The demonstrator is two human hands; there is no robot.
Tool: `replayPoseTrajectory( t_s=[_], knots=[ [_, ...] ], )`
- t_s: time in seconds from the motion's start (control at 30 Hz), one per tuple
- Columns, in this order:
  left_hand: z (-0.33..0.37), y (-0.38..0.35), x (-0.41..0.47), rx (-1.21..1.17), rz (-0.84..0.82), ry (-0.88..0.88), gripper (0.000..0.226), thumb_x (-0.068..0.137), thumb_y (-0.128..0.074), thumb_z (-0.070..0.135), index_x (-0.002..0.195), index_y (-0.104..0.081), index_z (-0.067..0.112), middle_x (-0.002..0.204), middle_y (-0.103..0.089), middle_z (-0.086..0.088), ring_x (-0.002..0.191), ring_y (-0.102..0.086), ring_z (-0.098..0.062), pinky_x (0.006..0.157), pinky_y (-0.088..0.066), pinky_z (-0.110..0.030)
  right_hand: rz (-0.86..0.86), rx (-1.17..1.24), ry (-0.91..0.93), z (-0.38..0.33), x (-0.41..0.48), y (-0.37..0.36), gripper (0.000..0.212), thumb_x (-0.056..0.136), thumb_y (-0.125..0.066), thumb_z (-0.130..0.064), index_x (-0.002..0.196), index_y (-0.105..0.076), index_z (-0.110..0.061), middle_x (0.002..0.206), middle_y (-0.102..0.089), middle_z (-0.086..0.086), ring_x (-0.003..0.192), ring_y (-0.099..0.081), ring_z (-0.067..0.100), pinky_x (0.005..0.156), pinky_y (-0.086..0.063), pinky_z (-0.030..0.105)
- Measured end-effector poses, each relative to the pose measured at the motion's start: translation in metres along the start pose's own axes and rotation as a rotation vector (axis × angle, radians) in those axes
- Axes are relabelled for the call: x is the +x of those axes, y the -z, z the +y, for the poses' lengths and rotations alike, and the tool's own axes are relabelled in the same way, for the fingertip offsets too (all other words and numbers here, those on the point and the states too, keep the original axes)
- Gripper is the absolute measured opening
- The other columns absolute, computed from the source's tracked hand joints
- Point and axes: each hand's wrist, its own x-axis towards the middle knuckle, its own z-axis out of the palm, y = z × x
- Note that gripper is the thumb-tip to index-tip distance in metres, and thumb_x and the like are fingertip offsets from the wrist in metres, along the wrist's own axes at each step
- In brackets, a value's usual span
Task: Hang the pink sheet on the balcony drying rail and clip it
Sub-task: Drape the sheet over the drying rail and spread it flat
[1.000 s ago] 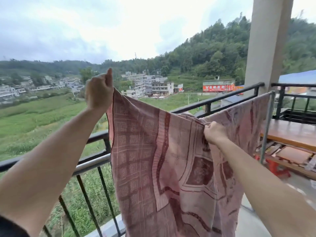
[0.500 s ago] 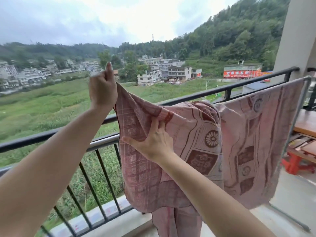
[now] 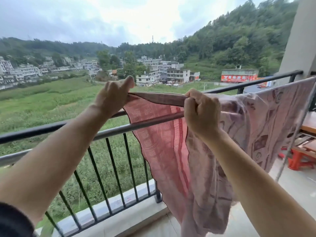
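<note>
The pink patterned sheet (image 3: 164, 147) hangs in front of me, its right part draped over the silver drying rail (image 3: 112, 131) that runs just inside the balcony railing. My left hand (image 3: 112, 96) pinches the sheet's top edge above the rail. My right hand (image 3: 201, 112) is fisted on the same edge a little to the right, and the edge is stretched taut between the two hands. The sheet's left part hangs down past the rail toward the floor. No clip is in view.
The black balcony railing (image 3: 42, 130) with vertical bars runs behind the drying rail. A grey pillar (image 3: 299, 40) stands at the right. Low at the right are a wooden bench (image 3: 309, 124) and a red stool (image 3: 299, 158). Fields and buildings lie beyond.
My right hand has moved from flat against the cloth to gripping the top edge. My left hand has come down and rightward, pulling the edge level above the rail.
</note>
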Motion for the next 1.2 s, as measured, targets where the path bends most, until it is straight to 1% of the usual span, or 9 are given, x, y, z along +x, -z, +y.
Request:
replayPoseTrajectory(
  t_s=[0.13,0.27,0.33,0.5,0.73,0.83,0.97,1.07,1.2],
  knots=[
    [-0.053,0.035,-0.062,0.194,-0.073,0.123,0.015,0.091,-0.062,0.006,0.105,-0.062,0.001,0.068,-0.065,-0.018,0.057,-0.067,-0.035,0.052,-0.055,-0.040,-0.648,-0.020,-0.063,-0.088,-0.053,-0.032,0.048,0.086,-0.064,-0.058,0.110,-0.058,-0.016,0.070,-0.065,-0.002,0.055,-0.063,0.016,0.053,-0.051,0.027],
    [-0.102,0.073,-0.134,0.329,-0.670,0.329,0.014,0.093,-0.053,0.024,0.085,-0.065,0.021,0.090,-0.069,-0.009,0.081,-0.067,-0.030,0.074,-0.054,-0.035,-1.095,-0.103,-0.236,-0.149,-0.099,-0.075,0.007,0.094,-0.052,-0.033,0.092,-0.055,-0.027,0.091,-0.067,0.005,0.088,-0.065,0.032,0.070,-0.047,0.033],
    [-0.116,0.090,-0.152,0.301,-0.624,0.413,0.014,0.092,-0.052,0.026,0.086,-0.064,0.020,0.088,-0.069,-0.012,0.079,-0.065,-0.032,0.070,-0.052,-0.035,-1.084,-0.040,-0.211,-0.169,-0.106,-0.095,0.010,0.097,-0.050,-0.029,0.099,-0.058,-0.023,0.095,-0.067,0.005,0.091,-0.064,0.030,0.072,-0.045,0.033],
    [-0.150,0.173,-0.191,0.354,0.020,0.411,0.020,0.093,-0.053,0.007,0.110,-0.063,0.005,0.081,-0.064,-0.030,0.066,-0.064,-0.048,0.056,-0.035,-0.040,-0.764,0.301,0.031,-0.245,-0.119,-0.138,0.048,0.101,-0.051,-0.038,0.147,-0.040,-0.029,0.103,-0.070,0.000,0.078,-0.064,0.012,0.070,-0.048,0.022],
    [-0.164,0.206,-0.292,0.268,-0.363,0.765,0.029,0.093,-0.057,0.010,0.108,-0.073,0.029,0.114,-0.071,-0.009,0.098,-0.065,-0.032,0.080,-0.053,-0.040,-1.435,0.188,-0.082,-0.282,-0.159,-0.164,0.042,0.103,-0.042,-0.032,0.144,-0.042,-0.034,0.114,-0.068,-0.001,0.095,-0.065,0.022,0.080,-0.051,0.030],
    [-0.152,0.201,-0.291,0.185,-0.313,0.885,0.033,0.090,-0.058,0.005,0.108,-0.072,0.029,0.106,-0.071,-0.006,0.078,-0.057,-0.022,0.057,-0.041,-0.028,-1.193,0.306,-0.156,-0.262,-0.156,-0.149,0.031,0.099,-0.045,-0.010,0.124,-0.061,-0.020,0.098,-0.062,-0.009,0.090,-0.059,0.017,0.075,-0.046,0.024],
    [-0.105,0.189,-0.276,0.078,-0.379,0.853,0.020,0.098,-0.055,0.042,0.090,-0.069,0.029,0.077,-0.070,0.003,0.056,-0.056,-0.013,0.046,-0.033,-0.021,-0.580,0.224,-0.059,-0.218,-0.163,-0.112,0.019,0.092,-0.055,0.005,0.103,-0.066,-0.005,0.097,-0.054,-0.003,0.083,-0.051,0.010,0.076,-0.043,0.012],
    [-0.056,0.167,-0.268,-0.025,-0.353,0.645,0.026,0.098,-0.051,0.035,0.090,-0.073,0.022,0.078,-0.073,-0.002,0.065,-0.067,-0.025,0.053,-0.049,-0.029,-0.916,-0.025,-0.101,-0.187,-0.177,-0.082,0.022,0.087,-0.055,0.002,0.099,-0.061,-0.015,0.091,-0.058,-0.001,0.083,-0.058,0.025,0.071,-0.050,0.036],
    [-0.014,0.131,-0.275,-0.200,-0.372,0.612,0.021,0.088,-0.061,0.013,0.104,-0.074,0.017,0.091,-0.075,-0.004,0.079,-0.069,-0.024,0.070,-0.058,-0.042,-1.479,-0.215,-0.346,-0.155,-0.204,-0.046,0.025,0.085,-0.055,-0.015,0.110,-0.057,-0.019,0.097,-0.062,0.001,0.095,-0.060,0.027,0.076,-0.048,0.033]
  ],
)
